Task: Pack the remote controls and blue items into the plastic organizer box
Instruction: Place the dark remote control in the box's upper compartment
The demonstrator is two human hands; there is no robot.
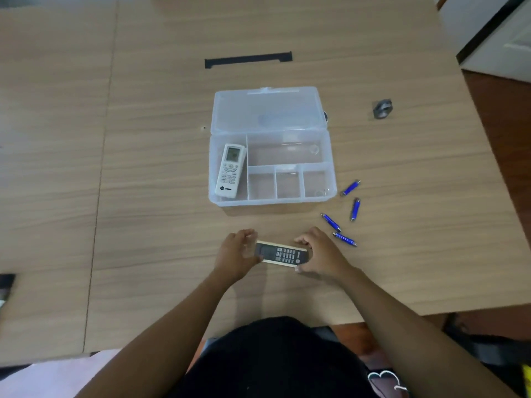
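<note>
A clear plastic organizer box [330,179] stands open in the middle of the table, lid tipped back. A white remote [230,170] lies in its long left compartment; the other compartments look empty. In front of the box, a dark remote with a cream edge [283,254] lies sideways. My left hand [237,252] grips its left end and my right hand [319,254] grips its right end. Several small blue cylindrical items lie on the table right of the box, among them one [350,187] near the box corner and one [344,239] close to my right hand.
A black flat strip [248,59] lies beyond the box. A small grey object [382,108] sits at the back right. The table's right edge runs diagonally past it, with a white cabinet [500,47] behind. A seam [97,179] crosses the table at the left.
</note>
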